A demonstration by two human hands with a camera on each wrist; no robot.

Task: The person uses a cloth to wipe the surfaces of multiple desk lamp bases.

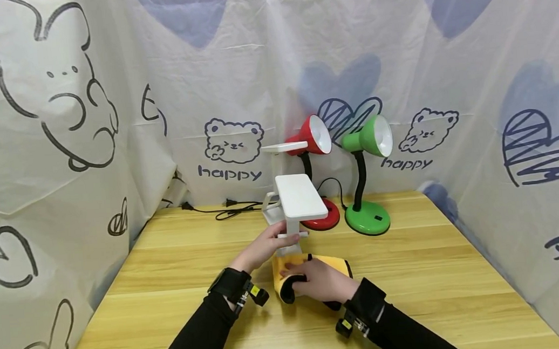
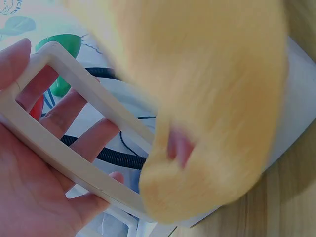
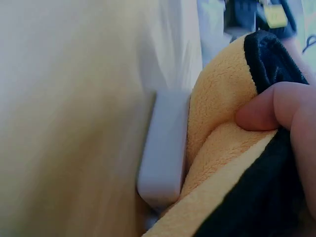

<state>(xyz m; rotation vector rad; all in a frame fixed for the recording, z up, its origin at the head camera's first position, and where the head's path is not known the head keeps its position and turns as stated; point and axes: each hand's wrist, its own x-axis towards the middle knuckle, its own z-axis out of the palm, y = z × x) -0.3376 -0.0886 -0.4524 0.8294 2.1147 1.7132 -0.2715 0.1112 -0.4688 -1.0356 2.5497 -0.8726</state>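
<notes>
A white stand [image 1: 300, 197] has a flat rectangular top and an upright post over a base [image 3: 163, 148]. My left hand [image 1: 267, 246] grips its post; in the left wrist view the fingers lie behind an open white frame [image 2: 101, 95] with the thumb at its edge. My right hand [image 1: 323, 282] pinches a yellow cloth [image 1: 330, 262] with black edging. In the right wrist view the fuzzy cloth [image 3: 219, 84] lies against the side of the white base. Part of the base is hidden under the cloth.
Behind the stand is a second white stand [image 1: 273, 211], partly covered. A red lamp [image 1: 323, 223] and a green lamp [image 1: 367, 218] stand at the back of the wooden table [image 1: 180, 289]. Black cords with plugs [image 1: 228, 210] lie nearby. A printed white curtain [image 1: 234, 80] surrounds the table.
</notes>
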